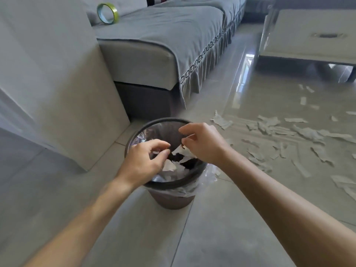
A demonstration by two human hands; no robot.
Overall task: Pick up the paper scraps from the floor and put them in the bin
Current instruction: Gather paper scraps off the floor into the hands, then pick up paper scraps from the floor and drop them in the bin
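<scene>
A dark round bin point(154, 123) with a clear liner stands on the floor beside the sofa. Torn white paper scraps point(170, 166) lie inside it. Both my hands hover over its mouth. My left hand point(146, 158) has thumb and fingers pinched together on a small white scrap point(156, 152). My right hand point(204, 143) has thumb and fingers spread apart, and a white scrap point(182, 150) sits just beneath its fingertips, over the bin. Several more paper scraps point(300, 137) are strewn over the glossy tiles to the right.
A grey sofa point(154, 45) with a fringed cover stands behind the bin, its armrest point(57, 83) at the left. A roll of green tape point(107, 13) rests on the seat. A low white table point(308, 35) stands at the far right.
</scene>
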